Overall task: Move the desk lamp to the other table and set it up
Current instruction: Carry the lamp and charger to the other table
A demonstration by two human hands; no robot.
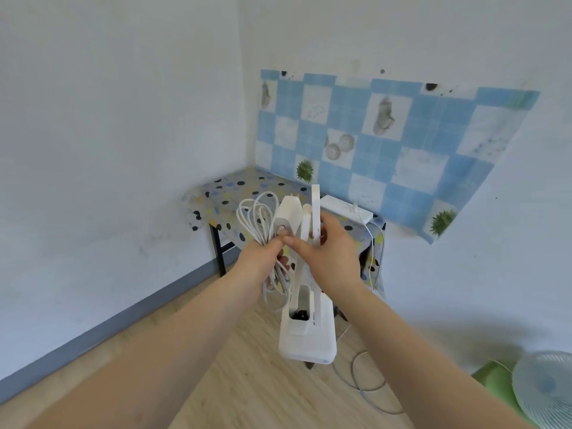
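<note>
Two hands carry one white desk lamp point(306, 329) in mid-air, short of the near edge of the spotted bench point(223, 193). The right hand point(328, 252) has its fingers closed on the folded arm so the base hangs clear, while the left hand point(260, 255) clamps the coiled cord point(257, 218) and one adapter point(288, 215), probably to stop trailing. One power strip point(346, 209) lies along the bench's back edge, likely the plug-in point.

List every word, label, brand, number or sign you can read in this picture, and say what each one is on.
No text can be read anywhere.
Desk lamp: a small dark mark beside its post, too small to read.
Power adapter: no legible print.
Power strip on the table: no legible marking.
Checked wall sheet: pictures of shells and plants only, no words.
</note>
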